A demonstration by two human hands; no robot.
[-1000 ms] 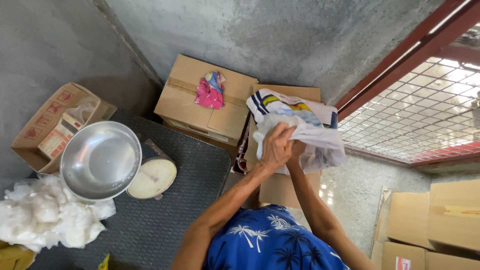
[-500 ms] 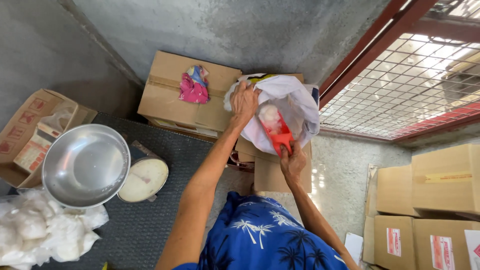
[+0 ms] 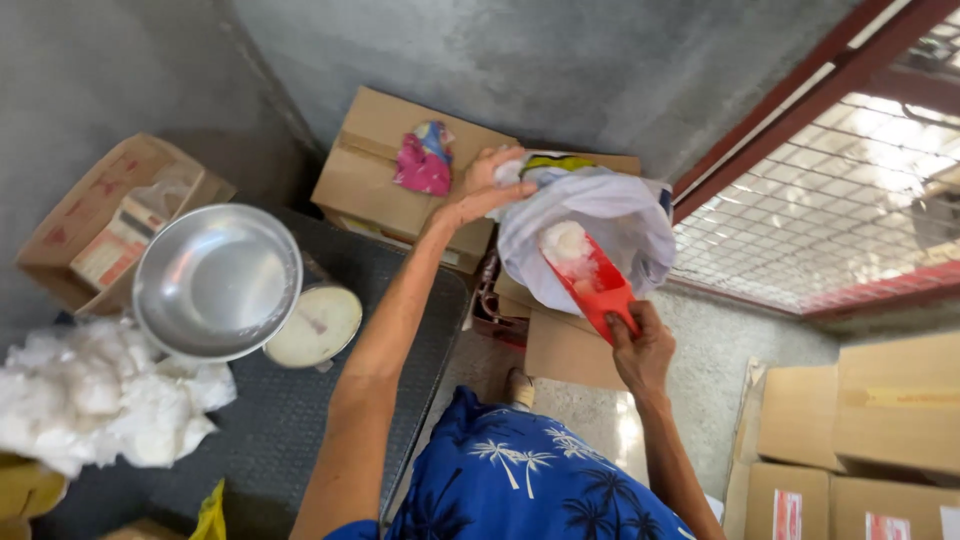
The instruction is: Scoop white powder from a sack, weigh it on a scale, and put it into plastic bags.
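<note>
My left hand (image 3: 484, 186) grips the rim of a white plastic bag (image 3: 600, 225) and holds it open on top of cardboard boxes. My right hand (image 3: 640, 345) holds the handle of a red scoop (image 3: 592, 282). The scoop points into the bag and carries a lump of white stuff (image 3: 566, 243). A round metal bowl (image 3: 218, 282) rests on a weighing scale with a pale dial (image 3: 318, 326) to the left of my left arm.
A closed cardboard box (image 3: 385, 170) with a pink crumpled bag (image 3: 422, 162) on it stands against the concrete wall. An open box (image 3: 105, 215) is at far left, a heap of white fluff (image 3: 95, 395) lower left. More boxes (image 3: 860, 440) stack at right under a red-framed mesh (image 3: 850, 200).
My right hand has drawn the red scoop up and out of the bag with white stuff in it. My left hand keeps the bag's rim. The view has drifted slightly.
</note>
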